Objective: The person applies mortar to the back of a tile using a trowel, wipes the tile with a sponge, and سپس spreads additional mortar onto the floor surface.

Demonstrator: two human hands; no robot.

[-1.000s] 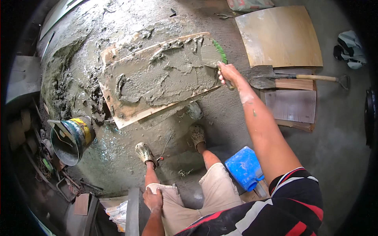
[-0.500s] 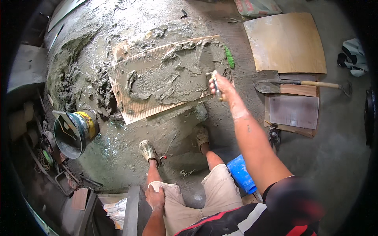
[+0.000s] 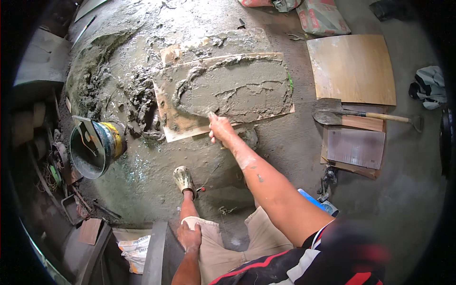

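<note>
A layer of wet grey mortar (image 3: 237, 85) covers most of a ridged tan board (image 3: 167, 121) on the ground in front of me. Its upper part looks smoothed, with ragged ridges lower down and at the left end. My right hand (image 3: 222, 129) is closed at the board's near edge, left of the middle. It grips a trowel whose blade I cannot make out against the mortar; the handle is mostly hidden by the fingers. My left hand (image 3: 189, 236) rests on my left thigh, fingers laid over the hem of the shorts.
A mound of wet mortar (image 3: 142, 99) lies left of the board. A bucket (image 3: 90, 152) stands nearer on that side. To the right are a shovel (image 3: 375, 115), a wooden panel (image 3: 354, 69) and flat boxes (image 3: 356, 147). Bags (image 3: 323, 18) lie at the far right.
My right hand has swept left and nearer, from the mortar's right end to the board's near edge. The mortar's upper right looks smoother. The view has shifted; my left hand stays on the thigh.
</note>
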